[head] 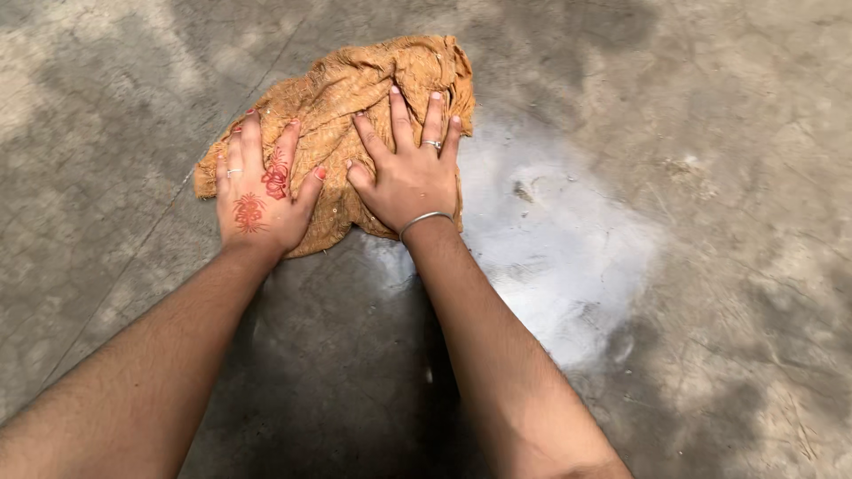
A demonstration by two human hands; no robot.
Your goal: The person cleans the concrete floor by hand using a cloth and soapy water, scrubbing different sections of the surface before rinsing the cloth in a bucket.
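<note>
Below, a rough grey concrete floor (710, 133) fills the view, mottled with pale dust, fine cracks and a glossy wet patch (550, 239) that glares white just right of the hands. On it lies a crumpled mustard-orange woven cloth (355, 84), bunched into soft folds, its near edge hidden under both palms. The person's bare forearms enter from the bottom edge, cut off at the elbows. The left hand (257, 191), marked with a reddish-brown henna design and wearing a thin ring, lies flat with fingers spread, pressing the cloth's left side. The right hand (408, 168), with a silver ring and a slim metal bangle (424, 222) at the wrist, is likewise splayed flat on the cloth's middle, gripping nothing. A small dark speck (522, 189) on the wet floor is too small to make out.
</note>
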